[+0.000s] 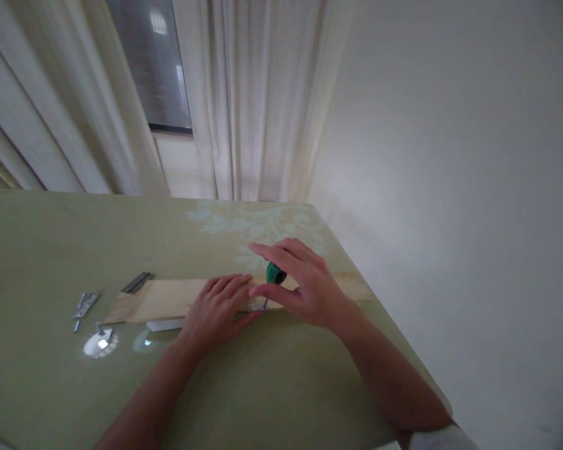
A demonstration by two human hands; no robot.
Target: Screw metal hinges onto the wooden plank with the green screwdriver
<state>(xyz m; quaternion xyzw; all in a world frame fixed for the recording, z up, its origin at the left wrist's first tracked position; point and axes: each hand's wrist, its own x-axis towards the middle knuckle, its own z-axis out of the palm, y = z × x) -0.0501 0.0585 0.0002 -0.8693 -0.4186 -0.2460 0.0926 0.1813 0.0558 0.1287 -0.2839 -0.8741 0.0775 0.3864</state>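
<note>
A long, pale wooden board (169, 299) lies across the table. My left hand (220, 306) rests flat on it with fingers stretched out, the thumb along the near edge beside a small metal hinge (256, 307). Above that hinge stands a screwdriver (276, 274) with a green and black handle, its thin shaft pointing down to the metal. My right hand (304, 281) is around the handle, thumb on the near side and fingers curved over the far side. Whether every finger touches the handle, I cannot tell. The screw under the tip is too small to make out.
Left of the board lie a metal hinge (85, 305) and a few screws (77, 326). A dark grey strip-like piece (137, 282) sits by the board's left end. Something white (164, 325) shows under the near edge. A wall (450, 187) borders the table's right side.
</note>
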